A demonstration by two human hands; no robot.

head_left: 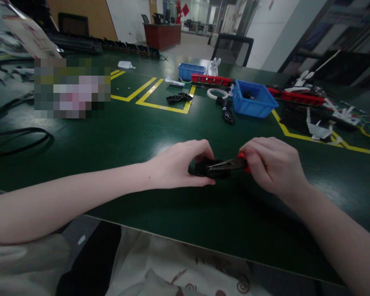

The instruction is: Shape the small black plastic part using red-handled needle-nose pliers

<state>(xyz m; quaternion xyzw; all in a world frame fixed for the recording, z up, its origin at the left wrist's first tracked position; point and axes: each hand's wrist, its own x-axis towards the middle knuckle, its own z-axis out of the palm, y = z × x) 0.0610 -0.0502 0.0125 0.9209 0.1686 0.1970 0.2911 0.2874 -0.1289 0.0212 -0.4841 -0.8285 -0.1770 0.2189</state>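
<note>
My left hand [185, 162] is closed around a small black part [203, 167], its thumb and fingers on either side. The part's exact kind cannot be made out. In my right hand [274, 164] is a pair of needle-nose pliers [231, 164], gripped by the red handles, which my fingers mostly cover. The narrow dark jaws point left and lie against the black part. Both hands are just above the green table [160, 209], near its front edge.
Blue bins [254, 102] [191, 71], a white tape roll [217, 94], black bagged parts [227, 111] and red strips [211, 79] sit farther back. A black part [179, 98] lies within yellow tape markings. At left is a black cable [33, 130]; white pieces [319, 129] are at right.
</note>
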